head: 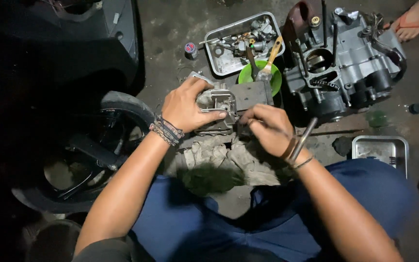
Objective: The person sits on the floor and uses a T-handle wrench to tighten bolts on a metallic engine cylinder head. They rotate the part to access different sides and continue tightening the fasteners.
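Left hand (186,107) clamped over grey cylinder head (217,110), fingers curled on top, thumb pressed along its front. Right hand (266,128) touching head's rt side, fingers pinched on thin metal tool (302,140); tip hidden. Head sits on dirty rags (219,157) on floor, just in front of green bowl w/ brush (269,62). Engine block (345,58) to rt, parts tray (243,43) behind.
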